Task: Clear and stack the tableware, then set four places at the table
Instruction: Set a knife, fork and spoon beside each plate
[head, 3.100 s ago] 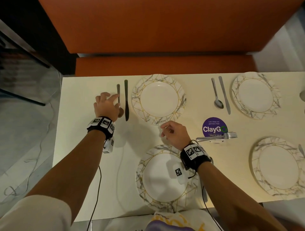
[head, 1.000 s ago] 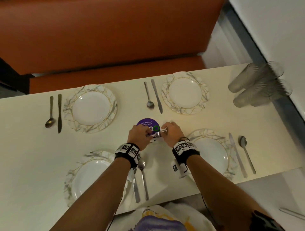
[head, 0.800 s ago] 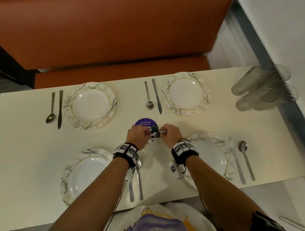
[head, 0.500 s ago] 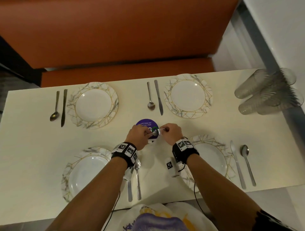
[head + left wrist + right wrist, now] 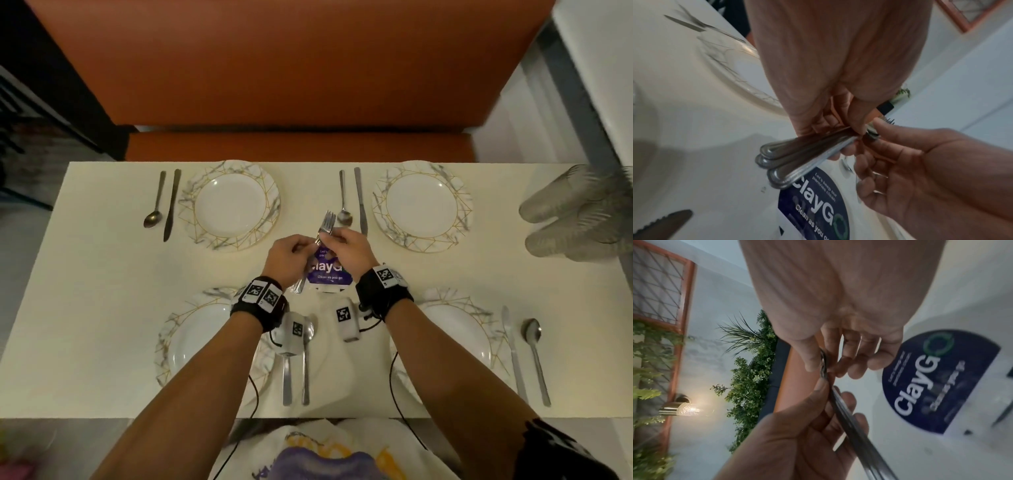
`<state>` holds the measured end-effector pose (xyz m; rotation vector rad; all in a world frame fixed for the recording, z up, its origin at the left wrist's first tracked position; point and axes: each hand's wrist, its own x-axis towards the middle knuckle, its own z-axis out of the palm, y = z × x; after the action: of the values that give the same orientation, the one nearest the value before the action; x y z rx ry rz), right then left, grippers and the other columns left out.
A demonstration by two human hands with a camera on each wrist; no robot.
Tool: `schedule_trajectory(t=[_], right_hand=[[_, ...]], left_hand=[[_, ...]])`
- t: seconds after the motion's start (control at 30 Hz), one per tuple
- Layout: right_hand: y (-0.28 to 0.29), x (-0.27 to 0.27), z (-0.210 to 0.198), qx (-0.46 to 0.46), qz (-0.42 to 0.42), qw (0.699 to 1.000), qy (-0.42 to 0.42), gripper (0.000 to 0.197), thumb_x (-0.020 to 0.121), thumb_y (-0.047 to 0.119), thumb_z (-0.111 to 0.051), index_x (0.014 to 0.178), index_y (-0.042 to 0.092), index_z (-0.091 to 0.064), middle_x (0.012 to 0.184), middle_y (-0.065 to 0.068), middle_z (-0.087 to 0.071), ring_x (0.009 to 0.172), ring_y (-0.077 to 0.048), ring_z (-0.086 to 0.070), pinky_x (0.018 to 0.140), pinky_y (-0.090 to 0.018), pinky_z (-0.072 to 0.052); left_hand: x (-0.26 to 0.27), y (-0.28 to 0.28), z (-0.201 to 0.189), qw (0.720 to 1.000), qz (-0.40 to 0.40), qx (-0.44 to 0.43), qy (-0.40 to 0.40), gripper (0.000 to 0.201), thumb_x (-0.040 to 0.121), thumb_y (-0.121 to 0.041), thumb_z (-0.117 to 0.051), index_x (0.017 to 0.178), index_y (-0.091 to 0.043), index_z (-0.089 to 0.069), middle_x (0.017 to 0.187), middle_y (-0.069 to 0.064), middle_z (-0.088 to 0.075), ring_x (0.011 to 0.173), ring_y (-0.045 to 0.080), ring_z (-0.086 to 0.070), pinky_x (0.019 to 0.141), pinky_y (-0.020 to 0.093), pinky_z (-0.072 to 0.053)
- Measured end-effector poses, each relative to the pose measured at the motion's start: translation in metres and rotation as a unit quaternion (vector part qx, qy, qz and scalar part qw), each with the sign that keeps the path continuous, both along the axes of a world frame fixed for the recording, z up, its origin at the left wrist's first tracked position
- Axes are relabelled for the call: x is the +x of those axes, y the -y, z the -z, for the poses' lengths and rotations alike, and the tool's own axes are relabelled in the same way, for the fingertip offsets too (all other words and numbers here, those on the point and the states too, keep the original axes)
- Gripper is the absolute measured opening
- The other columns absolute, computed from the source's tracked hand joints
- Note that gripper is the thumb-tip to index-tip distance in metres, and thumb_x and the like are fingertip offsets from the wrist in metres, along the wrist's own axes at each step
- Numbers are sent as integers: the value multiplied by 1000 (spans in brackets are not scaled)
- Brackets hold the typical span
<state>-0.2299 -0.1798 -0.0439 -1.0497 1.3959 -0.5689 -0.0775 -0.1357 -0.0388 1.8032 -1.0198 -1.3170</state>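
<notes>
A bundle of several steel forks [image 5: 326,223] is held over the purple ClayGo sticker [image 5: 329,274], tines pointing toward the bench. My left hand [image 5: 298,251] grips the fork handles [image 5: 797,155]. My right hand [image 5: 342,242] pinches the bundle near the necks [image 5: 825,369]. Four marbled plates lie on the cream table [image 5: 102,291]: far left [image 5: 234,205], far right [image 5: 422,205], near left [image 5: 191,339] and near right [image 5: 455,337]. A spoon and knife pair lies beside each plate, for example the spoon [image 5: 343,202] and knife [image 5: 360,202] just beyond my hands.
Clear glasses [image 5: 579,212] lie grouped at the table's right end. An orange bench [image 5: 294,147] runs along the far side. A spoon [image 5: 306,359] and knife [image 5: 287,373] lie under my left wrist, between the two near plates.
The forks lay flat by the sticker; both hands have since taken hold of them and lifted them, tines now pointing away. Earlier the left hand was at the far left spoon.
</notes>
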Motion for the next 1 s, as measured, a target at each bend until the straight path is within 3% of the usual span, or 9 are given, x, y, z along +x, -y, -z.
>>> schedule_trajectory(t=[0.07, 0.13, 0.3, 0.4, 0.5, 0.63, 0.77, 0.87, 1.0], right_hand=[[-8, 16, -1, 0, 7, 999, 31, 26, 93, 32, -70, 107, 10, -74, 86, -10, -75, 65, -14, -64, 59, -29, -52], [-16, 32, -3, 8, 34, 998, 54, 24, 94, 24, -69, 107, 5, -74, 79, -10, -71, 59, -14, -59, 53, -26, -47], [-42, 76, -3, 29, 54, 997, 55, 15, 94, 20, -69, 96, 7, -75, 80, -12, -71, 64, -16, -61, 64, -32, -52], [-64, 105, -4, 27, 78, 993, 84, 19, 95, 16, -68, 105, 0, -74, 81, -11, -71, 59, -13, -58, 60, -27, -53], [-88, 135, -5, 23, 99, 989, 106, 24, 95, 11, -68, 110, -7, -71, 80, -14, -70, 56, -14, -54, 57, -26, -52], [-116, 170, -5, 33, 103, 985, 134, 18, 96, 7, -65, 107, -5, -72, 79, -16, -70, 55, -16, -50, 54, -26, -47], [-142, 197, -2, 42, 100, 985, 134, 15, 96, 4, -64, 101, -9, -72, 76, -18, -66, 56, -20, -50, 50, -26, -44], [-160, 211, 2, 33, 79, 990, 108, 15, 96, 4, -64, 102, -7, -72, 68, -11, -65, 49, -15, -49, 51, -27, -46], [-179, 218, 6, 32, 58, 994, 90, 13, 97, 4, -62, 100, -3, -73, 63, -1, -70, 51, -15, -50, 53, -27, -47]], left_hand=[[12, -8, -4, 999, -30, 0, -25, 6, 96, -16, -72, 97, -14, -78, 84, 4, -79, 73, 13, -73, 68, 28, -58], [25, -18, -6, 995, -63, 12, -70, 9, 91, -18, -78, 99, -13, -78, 87, 7, -80, 80, 20, -78, 71, 33, -60], [66, -51, -14, 985, -101, 27, -138, 16, 90, -13, -79, 101, -2, -75, 90, 18, -79, 85, 37, -77, 78, 50, -65], [96, -75, -17, 981, -112, 28, -158, 17, 92, -10, -77, 105, 1, -74, 90, 15, -79, 79, 28, -77, 66, 38, -64], [127, -98, -17, 979, -111, 27, -170, 12, 92, -9, -77, 101, -2, -74, 89, 13, -78, 83, 25, -76, 75, 41, -65], [173, -130, -13, 971, -146, 20, -189, 7, 96, -1, -69, 103, 1, -69, 85, 12, -70, 79, 22, -71, 73, 40, -65], [225, -162, 1, 969, -217, 33, -117, 8, 96, 2, -67, 102, 1, -72, 79, 12, -65, 71, 22, -66, 74, 44, -66], [261, -185, 20, 960, -263, 77, -54, 13, 95, -1, -67, 105, 0, -75, 87, 16, -72, 72, 24, -68, 78, 46, -66], [287, -211, 38, 966, -208, 134, 77, 20, 95, -19, -70, 110, -11, -80, 98, 6, -77, 91, 25, -69, 87, 31, -57]])
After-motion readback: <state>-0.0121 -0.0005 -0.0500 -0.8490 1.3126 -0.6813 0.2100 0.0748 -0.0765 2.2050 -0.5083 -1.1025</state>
